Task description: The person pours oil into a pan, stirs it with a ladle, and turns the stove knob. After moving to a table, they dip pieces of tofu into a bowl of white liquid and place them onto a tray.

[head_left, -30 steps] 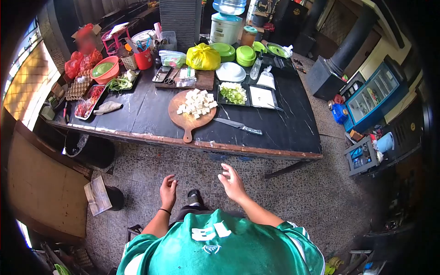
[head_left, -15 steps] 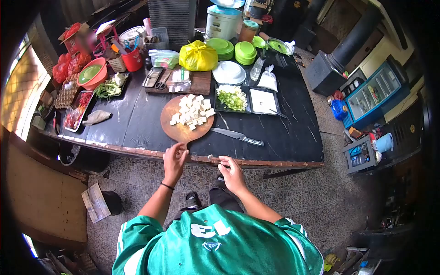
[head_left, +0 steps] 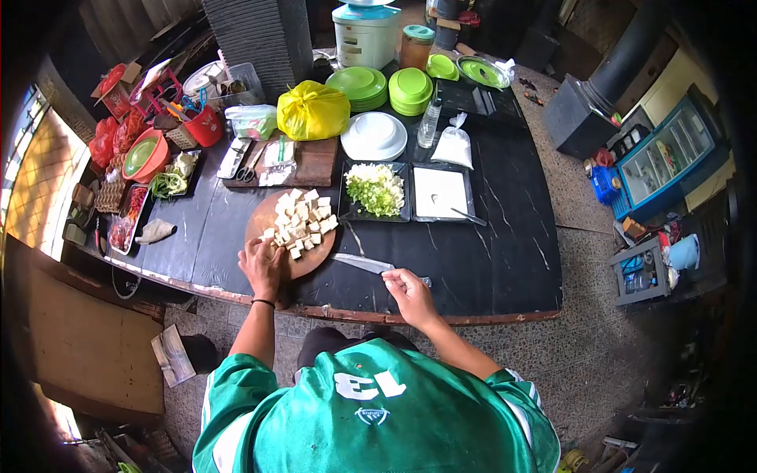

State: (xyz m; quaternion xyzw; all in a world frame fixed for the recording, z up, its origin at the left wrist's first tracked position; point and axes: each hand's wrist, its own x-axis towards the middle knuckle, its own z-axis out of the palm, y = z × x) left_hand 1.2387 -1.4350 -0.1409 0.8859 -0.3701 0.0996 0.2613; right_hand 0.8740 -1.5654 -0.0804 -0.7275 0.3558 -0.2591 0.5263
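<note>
My left hand (head_left: 260, 266) rests at the lower left of the round wooden board (head_left: 302, 266), its fingers spread beside the white cubes (head_left: 300, 221). Right of the board, a knife (head_left: 356, 261) lies on the black table (head_left: 489, 272). Over its handle is my right hand (head_left: 410, 298), fingers curled and thumb near the index fingertip. The hand hides most of the handle; whether it grips anything is not clear. Beyond the knife are a black tray of chopped green and white pieces (head_left: 376, 191) and a tray of white contents (head_left: 439, 192) with a utensil.
A dark wooden board (head_left: 317, 162) holds scissors and packets, with a yellow bag (head_left: 313, 111) behind. White plates (head_left: 374, 135), green plates (head_left: 356, 85), a clear bottle (head_left: 429, 124) and a bag of white contents (head_left: 453, 144) stand farther back. Vegetables and a red-orange basin (head_left: 155, 160) are at left.
My left hand has moved from the board's near edge up beside the cubes. My right hand has moved from the table's front edge to over the knife handle, its fingers closing. The view has shifted.
</note>
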